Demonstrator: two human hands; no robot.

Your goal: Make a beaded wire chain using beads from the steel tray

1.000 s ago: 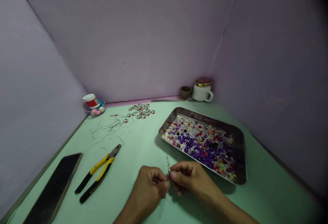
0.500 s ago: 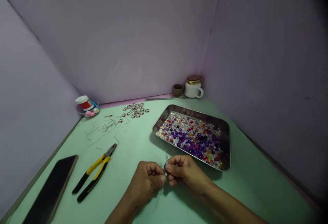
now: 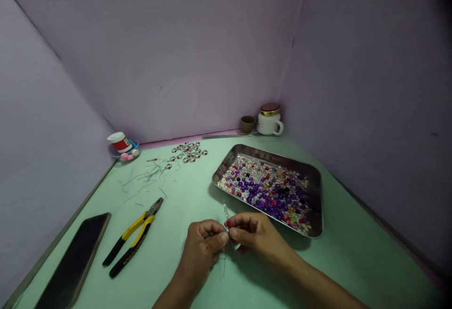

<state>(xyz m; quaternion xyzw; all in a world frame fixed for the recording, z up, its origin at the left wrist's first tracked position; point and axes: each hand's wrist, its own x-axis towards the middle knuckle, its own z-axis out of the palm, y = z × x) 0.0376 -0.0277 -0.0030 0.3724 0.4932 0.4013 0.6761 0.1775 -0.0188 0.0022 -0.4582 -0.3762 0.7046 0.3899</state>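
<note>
My left hand (image 3: pixel 203 248) and my right hand (image 3: pixel 253 234) meet above the green table (image 3: pixel 183 205), both pinched on a thin wire (image 3: pixel 225 215) strung with small clear and red beads. The wire's beaded end sticks up between the fingertips and a bare end hangs below them. Just beyond my right hand lies a steel tray (image 3: pixel 316 177) filled with purple, red and clear beads.
Yellow-handled pliers (image 3: pixel 134 236) and a dark phone (image 3: pixel 76 259) lie at the left. Cut wire pieces (image 3: pixel 148 177) and finished bead rings (image 3: pixel 189 152) sit farther back. A small jar (image 3: pixel 120 142), a brown cup (image 3: pixel 247 124) and a lidded mug (image 3: pixel 270 119) stand by the lilac walls.
The hands stay pinched together on the beaded wire, with a red bead now showing at the fingertips. The view has shifted slightly.
</note>
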